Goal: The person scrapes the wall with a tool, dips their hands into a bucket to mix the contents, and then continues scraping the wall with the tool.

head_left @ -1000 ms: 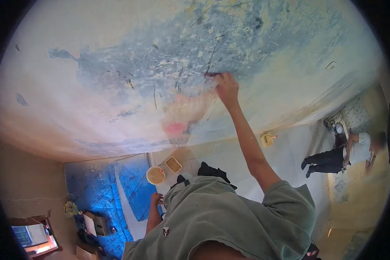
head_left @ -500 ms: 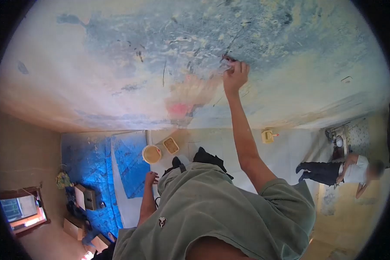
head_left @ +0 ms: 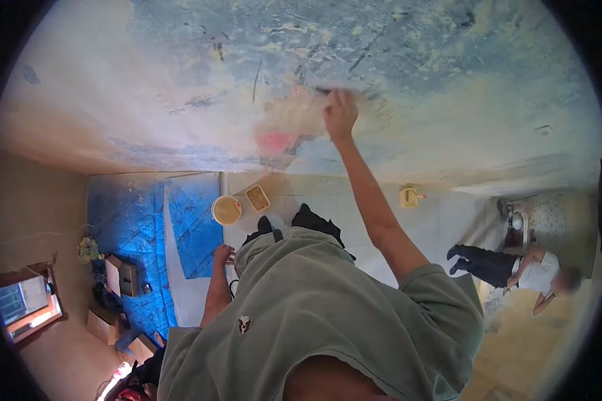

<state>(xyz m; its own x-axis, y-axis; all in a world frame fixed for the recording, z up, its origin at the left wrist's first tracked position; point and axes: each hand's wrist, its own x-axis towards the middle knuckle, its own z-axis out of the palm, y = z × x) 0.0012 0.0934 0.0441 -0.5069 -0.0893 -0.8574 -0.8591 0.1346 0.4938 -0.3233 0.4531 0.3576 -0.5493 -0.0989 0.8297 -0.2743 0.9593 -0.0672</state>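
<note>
My right hand (head_left: 341,113) is raised against the wall (head_left: 201,127), its fingers closed on a small, flat, dark-edged tool (head_left: 323,90). Motion blurs the tool, and much of it is hidden by the fingers; it looks like a scraper blade. Around the hand the wall is patchy, with blue-grey paint, pale areas and a pink stain (head_left: 276,141) below left. Low at my left side hangs my left hand (head_left: 225,254), its fingers loosely bent and apart, with nothing visible in them.
On the floor near my feet stand a round bucket (head_left: 227,210) and a rectangular tub (head_left: 257,198). Another yellowish container (head_left: 409,196) is to the right. Blue sheeting (head_left: 130,220) and cardboard boxes (head_left: 119,276) lie left. A person (head_left: 508,267) stands at the right.
My right hand has moved left along the wall with the tool. My view has shifted, so the floor items appear higher. My left hand still hangs at my side.
</note>
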